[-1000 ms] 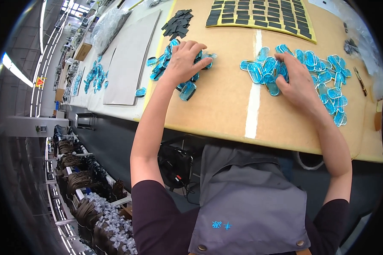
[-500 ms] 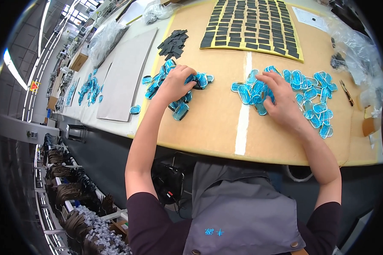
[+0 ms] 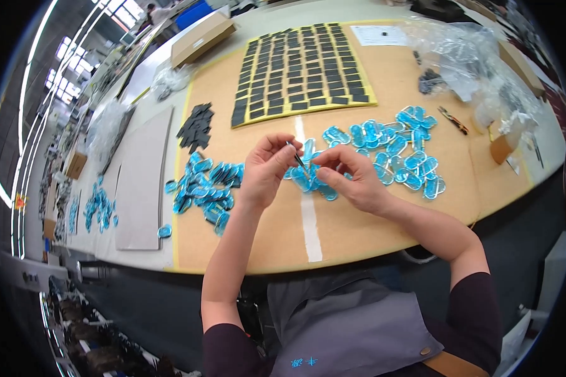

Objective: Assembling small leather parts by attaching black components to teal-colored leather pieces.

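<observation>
My left hand (image 3: 267, 168) is raised over the white strip on the table, thumb and fingers pinching a slim dark piece (image 3: 299, 160) seen edge-on. Facing it closely, my right hand (image 3: 353, 179) has its thumb and fingertips drawn together; what is between them is too small to make out. Just beyond and below the fingertips lie loose blue oval pieces (image 3: 300, 178) with pale rims. A wider spread of blue ovals (image 3: 415, 162) lies to the right. On the left sits a pile of blue ovals (image 3: 198, 188), many showing black undersides or edges.
Rows of black rectangles cover a yellow-edged board (image 3: 303, 110) at the back. Loose black rectangles (image 3: 196, 129) lie left of it. A grey board (image 3: 146, 188) is farther left. Pliers-like tool (image 3: 453, 120), clear plastic bags (image 3: 453, 56) and a brown cup (image 3: 502, 149) stand right.
My left hand has left the left pile and come up to the middle with the dark piece. My right hand has moved in toward it. The whole view has shifted.
</observation>
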Demonstrator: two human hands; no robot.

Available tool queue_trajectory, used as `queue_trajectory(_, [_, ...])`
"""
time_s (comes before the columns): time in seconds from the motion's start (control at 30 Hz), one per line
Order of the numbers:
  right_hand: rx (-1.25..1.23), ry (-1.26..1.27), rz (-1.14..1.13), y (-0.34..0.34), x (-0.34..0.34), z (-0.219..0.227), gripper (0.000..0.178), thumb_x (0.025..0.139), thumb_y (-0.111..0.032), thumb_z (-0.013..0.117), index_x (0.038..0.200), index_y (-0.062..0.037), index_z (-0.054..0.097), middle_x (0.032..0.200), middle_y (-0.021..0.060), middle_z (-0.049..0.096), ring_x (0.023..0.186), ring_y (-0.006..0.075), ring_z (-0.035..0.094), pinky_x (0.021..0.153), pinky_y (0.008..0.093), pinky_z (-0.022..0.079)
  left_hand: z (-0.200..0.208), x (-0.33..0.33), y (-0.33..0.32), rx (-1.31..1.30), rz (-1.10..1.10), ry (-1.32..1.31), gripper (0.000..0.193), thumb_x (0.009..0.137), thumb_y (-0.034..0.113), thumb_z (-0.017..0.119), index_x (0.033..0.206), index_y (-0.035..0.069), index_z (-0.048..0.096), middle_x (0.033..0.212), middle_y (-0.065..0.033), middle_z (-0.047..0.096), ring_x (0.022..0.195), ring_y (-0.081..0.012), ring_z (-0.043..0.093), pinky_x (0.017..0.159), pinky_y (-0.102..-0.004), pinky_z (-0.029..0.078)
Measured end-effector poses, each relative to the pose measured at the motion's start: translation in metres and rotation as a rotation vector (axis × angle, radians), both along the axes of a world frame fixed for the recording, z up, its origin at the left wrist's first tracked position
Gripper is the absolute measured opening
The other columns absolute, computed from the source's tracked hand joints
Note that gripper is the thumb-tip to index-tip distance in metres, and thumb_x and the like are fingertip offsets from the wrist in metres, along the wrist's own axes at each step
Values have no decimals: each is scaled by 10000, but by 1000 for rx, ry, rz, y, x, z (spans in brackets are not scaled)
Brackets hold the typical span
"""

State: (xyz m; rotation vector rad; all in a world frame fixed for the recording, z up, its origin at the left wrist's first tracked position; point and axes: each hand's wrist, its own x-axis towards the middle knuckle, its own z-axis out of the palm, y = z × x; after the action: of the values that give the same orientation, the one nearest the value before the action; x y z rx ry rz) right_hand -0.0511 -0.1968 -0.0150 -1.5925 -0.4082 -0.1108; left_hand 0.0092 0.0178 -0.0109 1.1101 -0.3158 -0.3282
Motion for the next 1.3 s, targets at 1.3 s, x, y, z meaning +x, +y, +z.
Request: queue_trajectory(1.3, [544,743,266,-2,12,-34,115,952,-247,614,943,-133,630,807,-56,565,704,42,502,627,196,411,-17,-42,-38,634,456,-996,235,804,-101,708,1007,-3,641,919,-126,648,812,-225,637,708,-281,518])
